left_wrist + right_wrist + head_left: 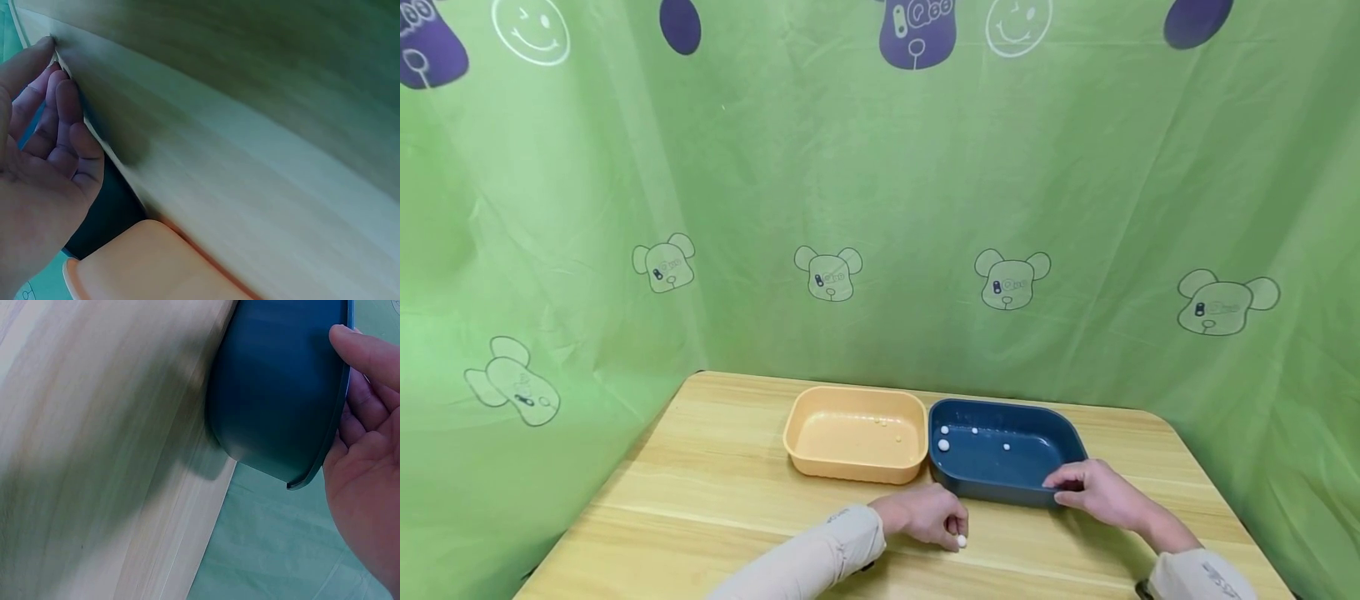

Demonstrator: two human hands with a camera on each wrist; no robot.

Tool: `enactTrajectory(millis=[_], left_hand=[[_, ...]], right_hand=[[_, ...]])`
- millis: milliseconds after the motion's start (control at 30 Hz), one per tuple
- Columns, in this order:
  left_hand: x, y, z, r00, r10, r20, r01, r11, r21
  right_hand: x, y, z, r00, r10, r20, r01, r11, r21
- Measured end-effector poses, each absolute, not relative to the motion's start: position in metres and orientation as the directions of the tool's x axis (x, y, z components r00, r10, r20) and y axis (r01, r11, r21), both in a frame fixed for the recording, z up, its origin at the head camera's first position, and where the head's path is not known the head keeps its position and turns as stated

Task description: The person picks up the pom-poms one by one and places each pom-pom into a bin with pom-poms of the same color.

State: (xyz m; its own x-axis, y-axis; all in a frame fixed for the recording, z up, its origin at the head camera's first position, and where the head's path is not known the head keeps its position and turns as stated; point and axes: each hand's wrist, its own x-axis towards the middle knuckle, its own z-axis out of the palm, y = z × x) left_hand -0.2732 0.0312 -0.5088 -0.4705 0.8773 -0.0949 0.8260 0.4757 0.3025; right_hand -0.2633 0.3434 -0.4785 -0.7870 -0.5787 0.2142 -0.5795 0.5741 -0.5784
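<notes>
My left hand is low over the table in front of the trays, with a small white ball between its thumb and fingertips. In the left wrist view, the thumb and index fingertips meet close to the wood, and the ball is mostly hidden. At the near right corner of the dark blue tray, my right hand pinches the rim. The thumb lies on the outer wall side while the fingers reach behind the rim. Several white balls of differing sizes lie inside the blue tray.
A yellow-orange tray stands against the blue tray's left side, with a few tiny pale pieces on its floor. Both trays sit near the back edge of the wooden table. Behind it hangs a green patterned curtain.
</notes>
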Motion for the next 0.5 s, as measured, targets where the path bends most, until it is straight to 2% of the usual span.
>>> enactTrajectory(millis=[500], left_hand=[[-0.2723, 0.0330, -0.5098, -0.457, 0.886, -0.082, 0.842, 0.461, 0.279]], right_hand=[[-0.2622, 0.3416, -0.4764, -0.786, -0.580, 0.215, -0.581, 0.572, -0.579]])
